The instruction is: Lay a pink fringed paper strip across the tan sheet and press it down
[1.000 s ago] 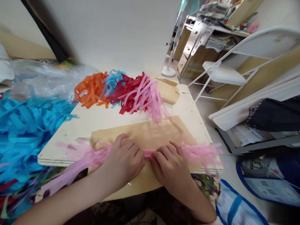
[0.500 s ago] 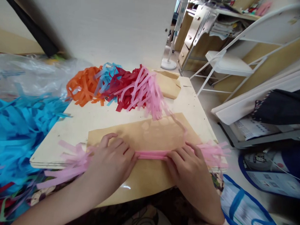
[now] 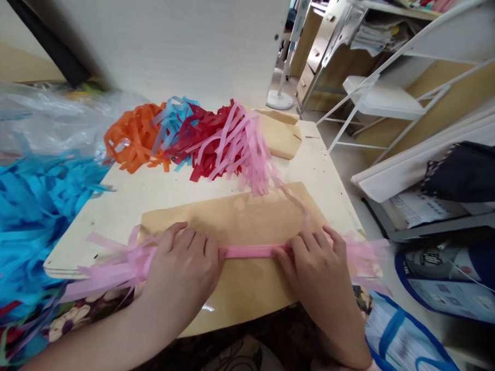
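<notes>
Between my two hands runs a tight roll of pink tissue paper (image 3: 250, 252), lying across a brown paper sheet (image 3: 226, 302). My left hand (image 3: 189, 265) is closed on the roll's left part, thumb and fingers pressed along it. On the right part, my right hand (image 3: 312, 262) grips it the same way. Cut pink fringe fans out beyond both hands, over the front of the white board table (image 3: 126, 196). The fingertips' undersides are hidden.
Tissue tassels in orange (image 3: 137, 137), dark red (image 3: 206, 134) and pink (image 3: 249, 147) lie at the table's back, beside a folded brown paper piece (image 3: 280, 137). Blue fringe (image 3: 33, 203) heaps at left. A white folding chair (image 3: 384, 98) stands back right.
The pink paper between my hands now looks like a narrower, more even roll. My right hand has shifted slightly right, and the view has tilted a little.
</notes>
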{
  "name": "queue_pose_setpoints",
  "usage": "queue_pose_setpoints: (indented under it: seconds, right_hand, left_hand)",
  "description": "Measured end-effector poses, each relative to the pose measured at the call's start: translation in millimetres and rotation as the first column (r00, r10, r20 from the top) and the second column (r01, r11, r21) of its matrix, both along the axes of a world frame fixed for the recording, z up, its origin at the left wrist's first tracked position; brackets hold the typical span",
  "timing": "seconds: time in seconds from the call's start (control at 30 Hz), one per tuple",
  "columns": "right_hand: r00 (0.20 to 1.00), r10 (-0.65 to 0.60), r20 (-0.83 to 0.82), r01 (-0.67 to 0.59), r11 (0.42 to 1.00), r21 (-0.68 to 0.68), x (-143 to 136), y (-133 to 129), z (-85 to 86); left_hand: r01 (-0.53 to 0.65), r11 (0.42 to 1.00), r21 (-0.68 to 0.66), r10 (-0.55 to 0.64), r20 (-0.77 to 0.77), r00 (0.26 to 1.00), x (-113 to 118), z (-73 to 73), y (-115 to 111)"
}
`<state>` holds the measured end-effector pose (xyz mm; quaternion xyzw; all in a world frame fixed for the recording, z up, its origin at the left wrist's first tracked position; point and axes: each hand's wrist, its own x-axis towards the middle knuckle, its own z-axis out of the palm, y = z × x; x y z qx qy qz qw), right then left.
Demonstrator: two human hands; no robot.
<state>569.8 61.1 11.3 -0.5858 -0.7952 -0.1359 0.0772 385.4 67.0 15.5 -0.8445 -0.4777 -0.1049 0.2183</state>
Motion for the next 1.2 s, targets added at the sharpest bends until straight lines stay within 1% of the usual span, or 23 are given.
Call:
queue_pose_setpoints:
  seconds: [0.37,0.5,0.67,0.73,0.8,0.87,0.9,1.07,1.13,1.2]
  right_hand:
    - [0.998,-0.025,0.053,0.024,0.999,0.025,-2,3,-1.0]
    - [0.999,-0.024,0.045,0.023,0.999,0.037,-2,3,-1.2]
    - [0.998,-0.035,0.047,0.033,0.999,0.040,-3,3,-1.3]
    - [0.998,-0.054,0.040,0.052,0.997,0.064,-5,2,-1.3]
    - [0.996,-0.091,0.023,0.088,0.989,0.123,-9,0,-1.6]
    - [0.994,-0.113,0.011,0.109,0.978,0.180,-14,-3,-2.5]
    - [0.995,-0.103,0.014,0.098,0.976,0.194,-16,-5,-3.3]
    - [0.999,0.049,0.013,-0.051,0.969,0.240,-21,-9,-8.6]
    - [0.996,0.086,0.003,-0.084,0.956,0.282,-20,-9,-10.0]
    - [0.993,0.115,0.015,-0.114,0.949,0.295,-19,-10,-10.3]
  left_hand:
    - [-0.029,0.999,0.023,0.030,-0.047,0.998,0,-3.1,2]
    - [-0.051,0.999,-0.008,0.050,-0.070,0.996,1,-2.5,1]
    - [-0.053,0.998,-0.033,0.052,-0.035,0.998,1,-3.3,2]
    - [-0.050,0.997,-0.054,0.049,-0.033,0.998,1,-2.9,2]
    - [-0.043,0.996,-0.075,0.041,-0.039,0.998,2,-1.6,2]
    - [-0.014,0.997,-0.072,0.011,-0.040,0.999,3,-0.4,2]
    - [0.012,0.998,-0.062,-0.015,-0.035,0.999,3,-0.2,2]
    - [0.189,0.982,0.009,-0.189,0.012,0.982,4,-2.2,3]
    - [0.233,0.972,0.022,-0.233,0.027,0.972,3,-2.5,3]
    - [0.256,0.967,0.017,-0.256,0.046,0.966,1,-1.5,2]
